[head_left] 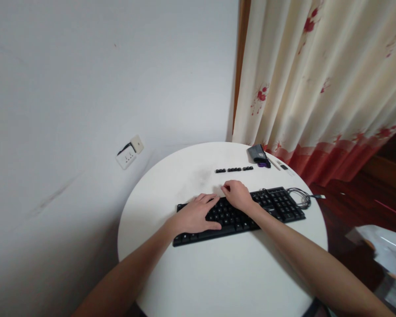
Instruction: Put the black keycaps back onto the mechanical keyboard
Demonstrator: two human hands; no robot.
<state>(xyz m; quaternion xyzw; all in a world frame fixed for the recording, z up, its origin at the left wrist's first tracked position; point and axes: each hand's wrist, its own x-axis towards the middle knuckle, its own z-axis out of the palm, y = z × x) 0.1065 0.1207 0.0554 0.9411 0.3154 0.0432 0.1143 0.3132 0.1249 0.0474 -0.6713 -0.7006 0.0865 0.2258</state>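
A black keyboard (pixel 229 215) lies across the round white table (pixel 198 273), slightly slanted. My left hand (pixel 196 214) rests flat on its left part, fingers stretched out and thumb apart. Over the keyboard's upper edge, near the middle, is my right hand (pixel 237 194), its fingers curled together. Whatever those fingertips may hold is hidden or too small to make out. Beyond the keyboard, loose black keycaps (pixel 234 169) sit in a row of three short groups.
At the back right of the table are a grey and purple pouch (pixel 257 154) and a thin pale stick (pixel 273 164). The keyboard's coiled cable (pixel 302 198) reaches the right edge. A wall with a socket (pixel 126 157) stands left; a curtain (pixel 290 88) hangs behind.
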